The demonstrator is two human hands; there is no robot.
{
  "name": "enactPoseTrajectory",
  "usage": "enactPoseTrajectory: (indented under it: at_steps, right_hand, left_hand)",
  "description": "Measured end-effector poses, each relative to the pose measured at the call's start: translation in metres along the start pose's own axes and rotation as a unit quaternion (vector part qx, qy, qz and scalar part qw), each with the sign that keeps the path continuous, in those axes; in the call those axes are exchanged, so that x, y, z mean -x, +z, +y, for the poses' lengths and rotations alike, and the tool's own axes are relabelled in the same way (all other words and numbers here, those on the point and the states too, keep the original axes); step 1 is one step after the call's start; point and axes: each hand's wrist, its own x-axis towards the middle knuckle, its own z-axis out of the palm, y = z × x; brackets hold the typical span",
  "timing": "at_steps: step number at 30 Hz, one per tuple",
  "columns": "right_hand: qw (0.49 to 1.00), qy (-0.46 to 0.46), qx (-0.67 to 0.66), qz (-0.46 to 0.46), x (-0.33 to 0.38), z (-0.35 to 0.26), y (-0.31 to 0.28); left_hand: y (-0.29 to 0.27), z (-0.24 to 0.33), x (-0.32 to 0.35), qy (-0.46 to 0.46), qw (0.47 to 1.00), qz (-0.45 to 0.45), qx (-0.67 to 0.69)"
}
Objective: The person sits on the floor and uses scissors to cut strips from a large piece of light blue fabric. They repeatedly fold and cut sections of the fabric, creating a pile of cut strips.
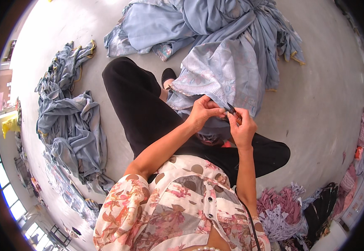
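Observation:
My left hand (203,112) is closed on the edge of a light blue patterned cloth (215,69), pinching it between thumb and fingers above my lap. Close beside it, my right hand (243,129) is wrapped round small dark thread snips (231,109) with an orange-brown part showing between the fingers. The dark tip of the snips points up and left, right at the cloth edge by my left fingertips. Whether the blades touch the cloth cannot be made out. The patterned cloth runs up from my hands into a large blue fabric heap (161,26).
A long pile of blue fabric with yellow edging (71,121) lies on the grey floor (316,104) at left. Mauve and pale lilac fabric strips (280,209) are heaped at lower right. My black-trousered leg (138,100) is bent beside the cloth.

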Motion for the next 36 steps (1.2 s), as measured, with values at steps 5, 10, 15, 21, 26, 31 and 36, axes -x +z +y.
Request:
enactPoseTrajectory:
  at_steps: [5,10,15,21,26,31,36]
  right_hand:
    - [0.999,-0.021,0.021,-0.028,-0.0045,-0.0008,-0.0021]
    - [0.999,0.000,0.015,-0.036,-0.0064,-0.0022,-0.0014]
    - [0.985,0.122,-0.122,-0.024,-0.0045,-0.0018,-0.0022]
    - [0.979,0.128,-0.147,-0.063,-0.0038,-0.0024,-0.0092]
    - [0.990,0.090,-0.086,-0.062,-0.0018,0.0008,-0.0042]
    - [0.988,0.113,-0.102,-0.032,-0.0028,-0.0011,-0.0009]
    - [0.972,0.137,-0.190,0.007,-0.0065,0.0009,-0.0055]
  left_hand:
    - [-0.0004,-0.0008,0.0000,0.006,1.000,-0.007,-0.015]
    - [0.0014,0.0005,0.0007,0.008,1.000,-0.011,-0.020]
    - [0.0004,0.0012,0.0009,0.004,0.999,-0.019,-0.035]
    - [0.0011,0.0015,0.0001,0.002,1.000,-0.004,-0.027]
    - [-0.0003,0.0006,-0.0004,0.005,1.000,-0.012,-0.026]
    - [0.0010,0.0007,0.0016,-0.002,0.999,-0.019,-0.040]
    - [-0.0012,-0.0001,0.0006,-0.001,0.999,-0.025,-0.046]
